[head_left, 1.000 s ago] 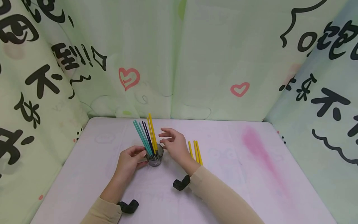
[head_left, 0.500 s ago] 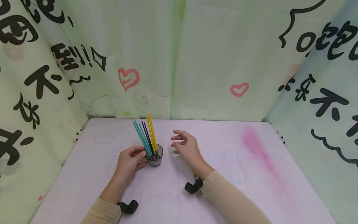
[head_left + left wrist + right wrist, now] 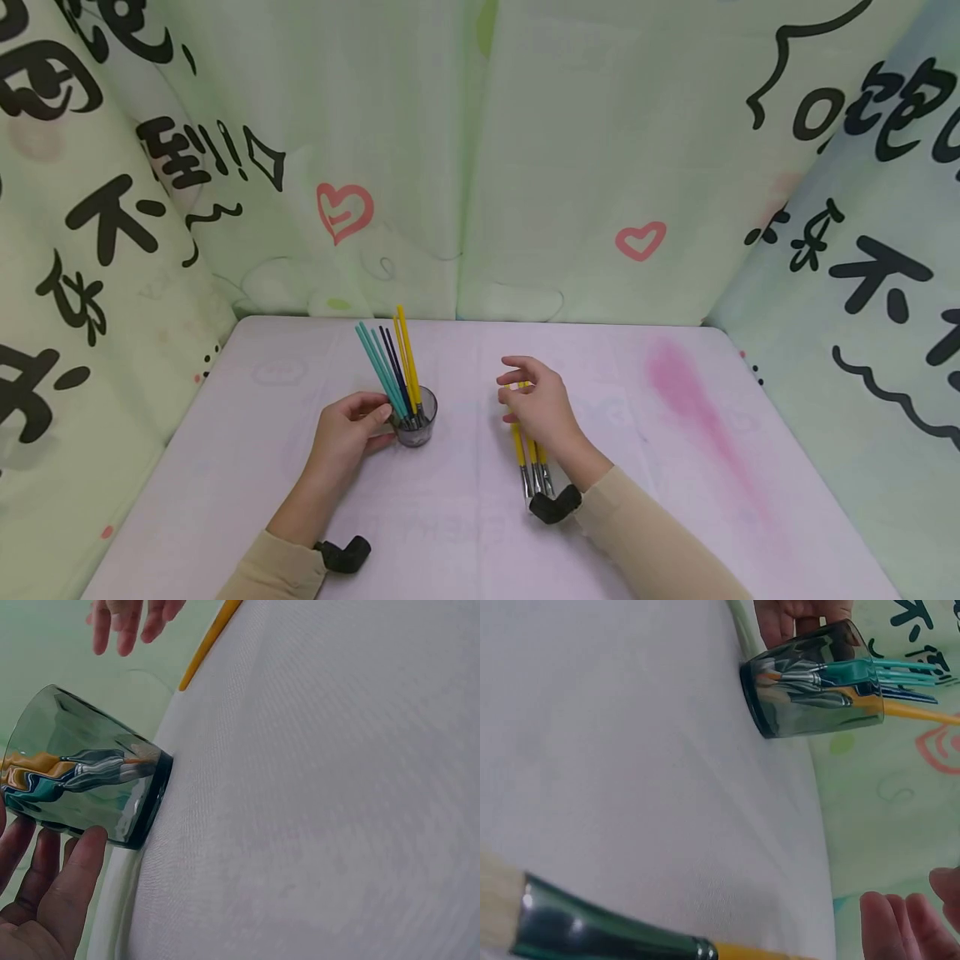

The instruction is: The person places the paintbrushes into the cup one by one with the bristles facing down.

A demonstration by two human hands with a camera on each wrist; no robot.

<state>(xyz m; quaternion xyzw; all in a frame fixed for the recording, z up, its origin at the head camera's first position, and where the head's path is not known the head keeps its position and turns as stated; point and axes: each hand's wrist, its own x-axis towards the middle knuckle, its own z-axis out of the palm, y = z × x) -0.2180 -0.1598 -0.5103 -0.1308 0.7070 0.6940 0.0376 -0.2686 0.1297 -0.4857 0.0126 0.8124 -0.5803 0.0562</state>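
A smoky clear glass (image 3: 429,427) stands upright on the table. Turquoise, dark blue and yellow paintbrushes (image 3: 401,375) lean in it with their handles up and bristles down. My left hand (image 3: 348,433) holds the glass's left side between thumb and fingers; the left wrist view shows its fingertips (image 3: 88,844) against the wall. Over three yellow paintbrushes (image 3: 533,454) lying on the table is my right hand (image 3: 547,408), its fingers loosely spread with nothing between them. One large brush (image 3: 615,926) with pale bristles shows close up in the right wrist view.
A pale pinkish cloth (image 3: 450,533) covers the table, with a pink smear (image 3: 693,392) on the right. Behind and at both sides hang light green curtains (image 3: 555,167) with black lettering and red hearts.
My right hand has moved right, away from the glass, to above the loose yellow brushes. My left hand and the glass have stayed in place.
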